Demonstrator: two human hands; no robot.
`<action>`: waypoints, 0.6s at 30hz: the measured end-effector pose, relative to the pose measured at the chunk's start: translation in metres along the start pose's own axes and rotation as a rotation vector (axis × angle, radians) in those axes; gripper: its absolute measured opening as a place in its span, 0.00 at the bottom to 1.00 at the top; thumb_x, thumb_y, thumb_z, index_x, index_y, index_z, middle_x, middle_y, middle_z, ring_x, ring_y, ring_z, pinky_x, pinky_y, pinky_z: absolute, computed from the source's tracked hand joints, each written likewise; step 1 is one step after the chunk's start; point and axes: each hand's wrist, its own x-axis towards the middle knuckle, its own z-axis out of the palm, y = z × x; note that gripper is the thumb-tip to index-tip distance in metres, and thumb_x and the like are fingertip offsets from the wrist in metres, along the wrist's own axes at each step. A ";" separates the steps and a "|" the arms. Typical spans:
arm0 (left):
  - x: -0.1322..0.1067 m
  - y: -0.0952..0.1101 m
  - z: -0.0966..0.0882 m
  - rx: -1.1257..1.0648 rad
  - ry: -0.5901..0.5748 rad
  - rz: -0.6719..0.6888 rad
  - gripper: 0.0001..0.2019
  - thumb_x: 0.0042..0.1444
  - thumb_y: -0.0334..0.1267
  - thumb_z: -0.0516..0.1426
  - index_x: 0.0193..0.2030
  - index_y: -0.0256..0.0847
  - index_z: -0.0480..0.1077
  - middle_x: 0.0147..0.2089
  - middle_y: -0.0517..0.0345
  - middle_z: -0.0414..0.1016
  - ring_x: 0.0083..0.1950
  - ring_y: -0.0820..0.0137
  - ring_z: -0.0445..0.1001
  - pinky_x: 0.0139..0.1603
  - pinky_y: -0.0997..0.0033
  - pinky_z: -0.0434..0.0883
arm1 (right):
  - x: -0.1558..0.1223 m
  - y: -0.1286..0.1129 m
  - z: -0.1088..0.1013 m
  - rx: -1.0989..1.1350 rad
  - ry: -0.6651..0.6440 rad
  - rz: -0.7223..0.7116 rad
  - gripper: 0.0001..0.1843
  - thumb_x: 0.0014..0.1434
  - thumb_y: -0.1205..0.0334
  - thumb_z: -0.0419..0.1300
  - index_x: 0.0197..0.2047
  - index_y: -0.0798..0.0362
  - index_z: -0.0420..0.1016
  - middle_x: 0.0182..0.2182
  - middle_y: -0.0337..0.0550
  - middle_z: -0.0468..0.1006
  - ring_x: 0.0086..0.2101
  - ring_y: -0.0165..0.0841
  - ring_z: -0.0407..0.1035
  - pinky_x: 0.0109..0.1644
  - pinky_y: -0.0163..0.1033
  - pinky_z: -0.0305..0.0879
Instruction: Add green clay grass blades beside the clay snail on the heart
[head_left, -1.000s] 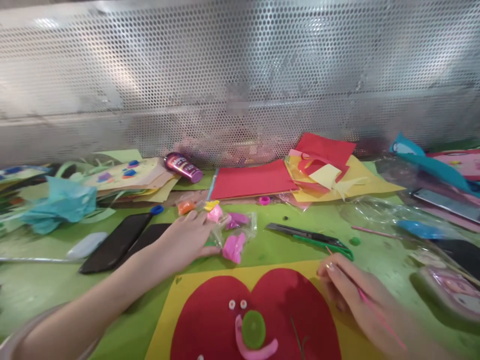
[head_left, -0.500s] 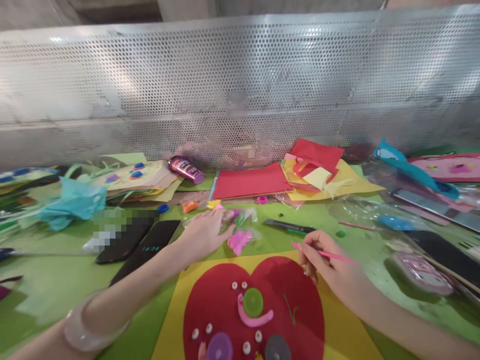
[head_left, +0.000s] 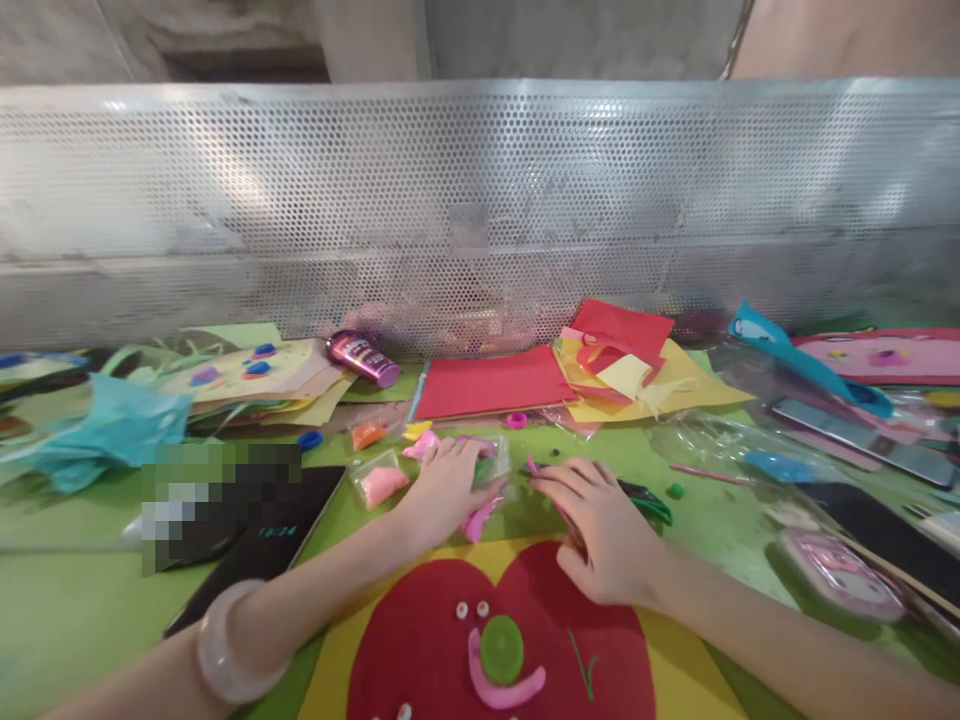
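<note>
My left hand (head_left: 448,487) lies flat, fingers apart, on small clear bags of coloured clay (head_left: 480,462); a pink lump (head_left: 477,521) shows under its thumb. My right hand (head_left: 600,528) rests just right of it, fingers closed round a thin pink stick (head_left: 537,470) whose tip pokes out toward the bags. Both hands sit above a red paper heart (head_left: 420,640) glued on yellow card (head_left: 697,670). The heart bears two small white eyes, a green clay disc (head_left: 501,650) and a pink clay curve (head_left: 510,690).
A green-handled utility knife (head_left: 651,503) lies behind my right hand. A black phone (head_left: 262,545) is at left, an orange clay bag (head_left: 379,481) beside it. Red paper (head_left: 491,382), yellow scraps, a purple tube (head_left: 362,357) and a perforated metal wall (head_left: 480,200) stand behind.
My right hand has moved left and forward with the pink stick, from the heart's upper edge to beside my left hand at the clay bags. My left hand stayed on the bags.
</note>
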 end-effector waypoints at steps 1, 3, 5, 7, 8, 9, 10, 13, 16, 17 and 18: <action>-0.001 0.000 0.002 0.004 0.019 0.020 0.16 0.62 0.44 0.56 0.51 0.36 0.67 0.51 0.50 0.70 0.50 0.62 0.71 0.51 0.54 0.72 | -0.001 -0.001 -0.001 -0.034 0.008 -0.026 0.19 0.63 0.51 0.58 0.52 0.54 0.69 0.49 0.48 0.70 0.49 0.42 0.66 0.52 0.55 0.63; -0.005 0.000 0.004 0.013 0.045 0.072 0.17 0.62 0.44 0.56 0.52 0.36 0.66 0.52 0.49 0.69 0.51 0.62 0.71 0.52 0.53 0.71 | -0.002 -0.002 -0.002 -0.081 0.065 -0.044 0.20 0.63 0.50 0.58 0.52 0.54 0.68 0.49 0.48 0.69 0.47 0.41 0.66 0.50 0.53 0.65; -0.009 0.002 0.003 0.025 0.054 0.123 0.18 0.62 0.45 0.56 0.54 0.37 0.65 0.52 0.49 0.69 0.51 0.62 0.71 0.51 0.53 0.71 | -0.001 -0.001 -0.002 -0.102 0.169 -0.042 0.16 0.64 0.52 0.57 0.50 0.54 0.69 0.47 0.47 0.70 0.45 0.39 0.67 0.48 0.50 0.66; -0.012 0.005 0.001 0.041 0.051 0.155 0.17 0.62 0.45 0.56 0.53 0.37 0.65 0.51 0.50 0.69 0.50 0.62 0.71 0.50 0.54 0.72 | 0.000 0.001 -0.001 -0.102 0.264 -0.065 0.11 0.66 0.57 0.56 0.46 0.54 0.70 0.43 0.44 0.71 0.41 0.35 0.68 0.45 0.46 0.68; -0.013 0.007 0.001 0.048 0.045 0.168 0.17 0.62 0.45 0.56 0.52 0.36 0.66 0.50 0.50 0.70 0.49 0.63 0.71 0.49 0.55 0.72 | 0.000 0.001 0.000 -0.098 0.294 -0.085 0.09 0.66 0.58 0.55 0.44 0.54 0.70 0.42 0.43 0.71 0.39 0.34 0.68 0.44 0.44 0.68; -0.013 0.009 0.000 0.054 0.038 0.180 0.16 0.62 0.45 0.55 0.51 0.36 0.67 0.49 0.51 0.70 0.48 0.64 0.72 0.48 0.56 0.73 | 0.001 0.000 0.001 -0.094 0.307 -0.107 0.08 0.66 0.59 0.55 0.43 0.54 0.71 0.41 0.43 0.72 0.38 0.33 0.68 0.43 0.44 0.69; -0.014 0.011 0.000 0.058 0.031 0.196 0.15 0.62 0.45 0.55 0.49 0.36 0.67 0.47 0.51 0.71 0.46 0.65 0.72 0.48 0.57 0.73 | 0.001 -0.002 0.001 -0.091 0.308 -0.125 0.07 0.66 0.60 0.56 0.42 0.54 0.71 0.40 0.42 0.72 0.38 0.32 0.68 0.42 0.43 0.69; -0.015 0.015 0.001 0.065 0.034 0.231 0.14 0.62 0.45 0.55 0.47 0.36 0.68 0.46 0.52 0.71 0.45 0.66 0.72 0.47 0.59 0.73 | 0.003 -0.009 0.002 -0.096 0.291 -0.133 0.07 0.66 0.61 0.56 0.41 0.54 0.71 0.39 0.42 0.72 0.37 0.32 0.68 0.41 0.42 0.69; -0.016 0.017 0.003 0.070 0.067 0.234 0.15 0.62 0.45 0.55 0.47 0.36 0.68 0.46 0.52 0.72 0.45 0.66 0.73 0.47 0.58 0.73 | 0.003 -0.011 0.003 -0.119 0.281 -0.112 0.07 0.66 0.60 0.56 0.40 0.55 0.71 0.38 0.42 0.72 0.36 0.31 0.68 0.41 0.41 0.69; -0.016 0.018 0.003 0.070 0.078 0.235 0.15 0.62 0.46 0.55 0.47 0.36 0.68 0.45 0.52 0.72 0.45 0.66 0.73 0.47 0.58 0.73 | 0.003 -0.011 0.004 -0.129 0.280 -0.106 0.07 0.66 0.60 0.56 0.40 0.55 0.71 0.38 0.42 0.72 0.36 0.31 0.69 0.40 0.41 0.69; -0.016 0.018 0.004 0.069 0.087 0.239 0.15 0.62 0.46 0.55 0.48 0.36 0.68 0.45 0.52 0.72 0.45 0.66 0.73 0.47 0.59 0.73 | 0.003 -0.010 0.005 -0.140 0.281 -0.103 0.08 0.66 0.59 0.56 0.41 0.55 0.71 0.39 0.42 0.72 0.36 0.31 0.69 0.40 0.41 0.69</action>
